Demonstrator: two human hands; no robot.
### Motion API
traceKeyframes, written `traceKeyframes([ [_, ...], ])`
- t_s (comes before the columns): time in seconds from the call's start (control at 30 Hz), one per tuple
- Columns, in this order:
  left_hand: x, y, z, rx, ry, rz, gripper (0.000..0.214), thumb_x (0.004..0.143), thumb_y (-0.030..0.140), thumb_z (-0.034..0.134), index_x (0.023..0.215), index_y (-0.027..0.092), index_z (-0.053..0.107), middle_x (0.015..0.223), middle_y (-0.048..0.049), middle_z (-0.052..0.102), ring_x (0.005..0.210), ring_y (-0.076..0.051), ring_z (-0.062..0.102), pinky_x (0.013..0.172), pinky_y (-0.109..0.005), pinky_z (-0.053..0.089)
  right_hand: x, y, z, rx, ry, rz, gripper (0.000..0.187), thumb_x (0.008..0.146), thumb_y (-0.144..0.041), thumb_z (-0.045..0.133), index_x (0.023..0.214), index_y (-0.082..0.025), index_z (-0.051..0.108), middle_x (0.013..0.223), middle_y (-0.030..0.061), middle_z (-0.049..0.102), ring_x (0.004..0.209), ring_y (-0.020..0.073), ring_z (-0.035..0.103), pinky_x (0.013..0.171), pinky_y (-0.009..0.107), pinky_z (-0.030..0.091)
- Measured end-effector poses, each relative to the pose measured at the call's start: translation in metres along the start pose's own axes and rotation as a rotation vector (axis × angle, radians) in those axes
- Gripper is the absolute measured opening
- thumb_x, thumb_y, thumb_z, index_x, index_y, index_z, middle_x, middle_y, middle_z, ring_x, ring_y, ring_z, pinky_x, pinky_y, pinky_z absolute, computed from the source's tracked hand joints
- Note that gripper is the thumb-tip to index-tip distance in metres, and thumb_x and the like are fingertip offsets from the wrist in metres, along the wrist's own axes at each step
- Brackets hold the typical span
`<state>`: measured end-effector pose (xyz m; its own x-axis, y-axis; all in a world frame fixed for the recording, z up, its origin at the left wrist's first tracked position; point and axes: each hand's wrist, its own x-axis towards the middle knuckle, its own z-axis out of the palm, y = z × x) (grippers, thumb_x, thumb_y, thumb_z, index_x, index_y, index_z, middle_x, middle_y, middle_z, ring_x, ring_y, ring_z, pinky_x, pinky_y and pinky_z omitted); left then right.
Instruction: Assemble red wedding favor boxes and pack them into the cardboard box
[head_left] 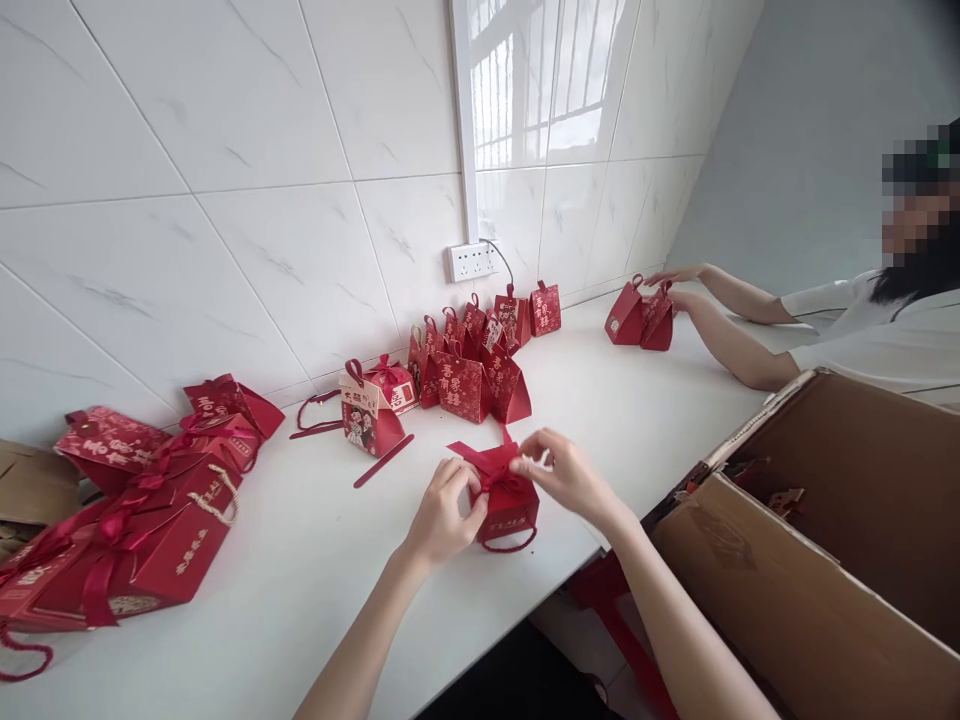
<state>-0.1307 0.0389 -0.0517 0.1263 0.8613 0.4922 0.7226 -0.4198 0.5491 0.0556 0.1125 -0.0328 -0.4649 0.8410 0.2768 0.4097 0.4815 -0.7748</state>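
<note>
A small red gift box (508,505) with a red ribbon on top stands near the front edge of the white counter (315,570). My left hand (444,512) is closed against the box's left side. My right hand (561,472) pinches the ribbon at the box's top right. A red cord loop hangs from the box's base toward the counter edge.
Several red gift boxes (480,360) stand in a cluster by the tiled wall, larger red ribboned boxes (142,520) lie at the left. A loose red strip (382,461) lies on the counter. An open cardboard carton (825,540) fills the right. Another person's hands (675,285) hold red boxes (641,317) far right.
</note>
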Motion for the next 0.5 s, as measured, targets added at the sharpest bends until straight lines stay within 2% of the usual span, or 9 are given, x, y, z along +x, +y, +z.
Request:
traceKeyframes([
  [0.1, -0.001, 0.0, -0.001, 0.018, 0.008, 0.021, 0.011, 0.083, 0.014, 0.046, 0.074, 0.021, 0.046, 0.079, -0.0023, 0.054, 0.083, -0.017, 0.052, 0.075, -0.028, 0.047, -0.022, 0.006, -0.001, -0.001, -0.034, -0.001, 0.021, 0.073, -0.033, 0.075, 0.084, -0.02, 0.062, 0.086, 0.0014, 0.058, 0.077, 0.0148, 0.055, 0.071, 0.028, 0.047],
  [0.17, -0.004, -0.003, 0.0, 0.032, 0.025, 0.022, 0.01, 0.085, 0.016, 0.046, 0.076, 0.021, 0.047, 0.082, -0.0023, 0.054, 0.085, -0.016, 0.054, 0.076, -0.027, 0.048, -0.028, 0.008, 0.005, 0.028, -0.036, 0.02, 0.02, 0.071, -0.026, 0.076, 0.085, -0.02, 0.063, 0.089, 0.0015, 0.057, 0.081, 0.0151, 0.055, 0.075, 0.028, 0.047],
  [0.27, -0.007, -0.012, 0.006, 0.04, 0.067, 0.009, 0.011, 0.086, 0.021, 0.048, 0.075, 0.022, 0.048, 0.084, -0.0024, 0.055, 0.085, -0.015, 0.056, 0.073, -0.024, 0.049, -0.027, 0.011, 0.013, 0.097, -0.029, 0.052, 0.016, 0.074, -0.021, 0.074, 0.085, -0.02, 0.063, 0.09, 0.0015, 0.056, 0.083, 0.0146, 0.055, 0.078, 0.028, 0.046],
  [0.4, -0.009, -0.022, 0.014, 0.026, 0.121, -0.03, 0.012, 0.086, 0.025, 0.049, 0.074, 0.022, 0.05, 0.086, -0.003, 0.055, 0.085, -0.016, 0.056, 0.072, -0.023, 0.05, -0.023, 0.01, 0.015, 0.172, -0.027, 0.09, 0.024, 0.07, -0.02, 0.077, 0.091, -0.02, 0.063, 0.089, 0.001, 0.054, 0.082, 0.0147, 0.053, 0.077, 0.027, 0.045],
  [0.5, -0.011, -0.023, 0.019, -0.021, 0.149, -0.068, 0.012, 0.085, 0.027, 0.049, 0.074, 0.022, 0.051, 0.086, -0.003, 0.055, 0.085, -0.016, 0.056, 0.072, -0.023, 0.049, -0.021, 0.01, 0.015, 0.208, -0.044, 0.09, 0.011, 0.075, -0.018, 0.071, 0.083, -0.019, 0.064, 0.087, 0.0009, 0.053, 0.08, 0.0136, 0.051, 0.075, 0.026, 0.044],
])
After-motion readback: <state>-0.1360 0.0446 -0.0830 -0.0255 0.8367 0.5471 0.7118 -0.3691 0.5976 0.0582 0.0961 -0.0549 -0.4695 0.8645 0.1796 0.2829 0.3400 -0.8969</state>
